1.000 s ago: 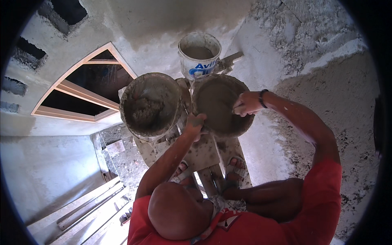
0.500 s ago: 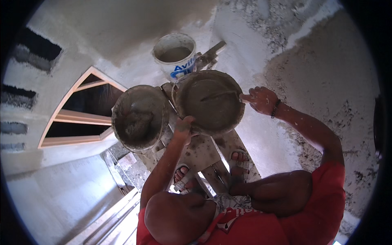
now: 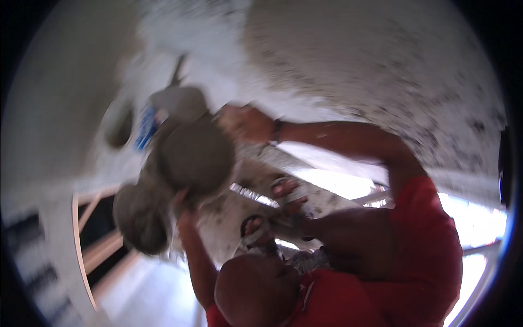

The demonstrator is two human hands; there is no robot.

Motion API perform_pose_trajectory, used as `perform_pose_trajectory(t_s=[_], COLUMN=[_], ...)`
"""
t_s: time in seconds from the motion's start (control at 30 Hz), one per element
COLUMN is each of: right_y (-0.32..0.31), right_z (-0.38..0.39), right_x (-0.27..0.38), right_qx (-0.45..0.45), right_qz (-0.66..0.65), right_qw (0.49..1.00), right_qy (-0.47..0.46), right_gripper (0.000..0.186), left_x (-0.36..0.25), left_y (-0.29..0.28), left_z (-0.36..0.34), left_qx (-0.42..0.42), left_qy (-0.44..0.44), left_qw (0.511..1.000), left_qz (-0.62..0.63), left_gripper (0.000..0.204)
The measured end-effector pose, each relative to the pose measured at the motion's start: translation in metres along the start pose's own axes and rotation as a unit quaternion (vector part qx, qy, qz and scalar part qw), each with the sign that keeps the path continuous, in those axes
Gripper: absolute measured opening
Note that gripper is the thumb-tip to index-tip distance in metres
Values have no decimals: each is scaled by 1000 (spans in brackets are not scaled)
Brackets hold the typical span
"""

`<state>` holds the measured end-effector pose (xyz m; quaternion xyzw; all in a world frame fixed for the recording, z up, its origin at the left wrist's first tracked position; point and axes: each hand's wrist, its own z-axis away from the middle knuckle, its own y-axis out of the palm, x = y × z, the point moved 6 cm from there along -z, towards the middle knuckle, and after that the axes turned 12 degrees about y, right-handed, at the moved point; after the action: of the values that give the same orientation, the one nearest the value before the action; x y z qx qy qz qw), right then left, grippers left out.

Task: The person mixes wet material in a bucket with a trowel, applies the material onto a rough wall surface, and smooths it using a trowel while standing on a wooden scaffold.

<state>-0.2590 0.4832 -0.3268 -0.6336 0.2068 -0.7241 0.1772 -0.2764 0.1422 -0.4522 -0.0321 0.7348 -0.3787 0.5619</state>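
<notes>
The picture is blurred. My left hand (image 3: 185,210) grips the near rim of a round mortar bucket (image 3: 193,152) full of smooth grey mix. My right hand (image 3: 242,122) is raised at that bucket's upper right, beside a smeared grey shape (image 3: 177,101); its fingers and what they may hold are too blurred to make out. A second bucket (image 3: 139,218) with lumpy grey mortar stands to the lower left. A white bucket (image 3: 111,122) with blue marking stands at the upper left of the middle bucket.
My sandalled feet (image 3: 283,191) are on stained boards (image 3: 256,169) under the buckets. A plastered wall (image 3: 370,65) rises ahead and to the right. A wooden-framed opening (image 3: 109,245) is at the lower left. A narrow stick (image 3: 178,68) juts up behind the buckets.
The view has swung round, so the buckets sit further left and more tilted. My right hand has moved to the middle bucket's upper right, and a grey shape now shows beside it.
</notes>
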Motion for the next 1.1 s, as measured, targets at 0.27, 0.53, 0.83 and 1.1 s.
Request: perform_pose_trajectory(t_s=[0.27, 0.53, 0.83, 1.1], right_y=[-23, -41, -146, -144], right_z=[87, 162, 215, 192], right_x=[-22, -66, -43, -6], right_qx=[-44, -83, 11, 15], right_qz=[62, 106, 313, 272], right_qw=[991, 972, 882, 944], right_qy=[112, 192, 353, 184], right_gripper=[48, 39, 39, 39], left_x=[24, 24, 20, -5], left_y=[-24, -10, -5, -6], left_z=[27, -1, 0, 4], left_qx=[-121, -90, -87, -90], left_qy=[97, -108, -243, -349], left_qw=[986, 971, 880, 760], left_qz=[-56, 196, 399, 541], left_gripper=[46, 45, 45, 46])
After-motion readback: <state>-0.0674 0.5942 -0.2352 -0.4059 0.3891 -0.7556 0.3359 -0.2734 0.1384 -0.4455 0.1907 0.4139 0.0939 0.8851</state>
